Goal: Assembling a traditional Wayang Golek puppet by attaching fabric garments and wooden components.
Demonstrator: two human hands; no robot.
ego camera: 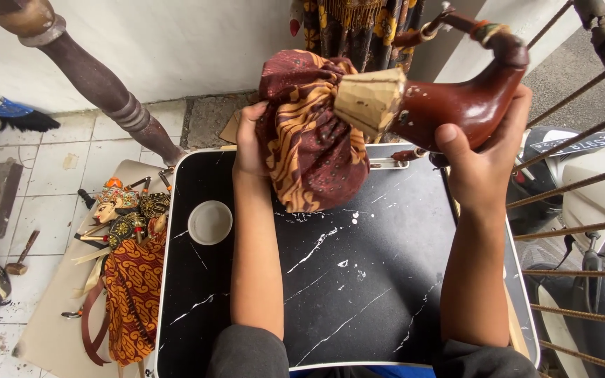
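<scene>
While the left hand grips batik cloth, the right hand clasps a wooden puppet body — both closed.

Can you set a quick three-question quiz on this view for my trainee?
1. True or false: the right hand grips the brown carved wooden piece.
2. What does the left hand touch? A) the white cup B) the batik cloth C) the hammer
3. Where is the white cup: on the black marble-pattern table or on the tiled floor?

Key:
1. True; its fingers wrap around the dark, curved body.
2. B; it holds the bunched brown and orange batik cloth above the table.
3. On the table, by its left edge, near the finished puppet that lies on a board on the floor.
</scene>
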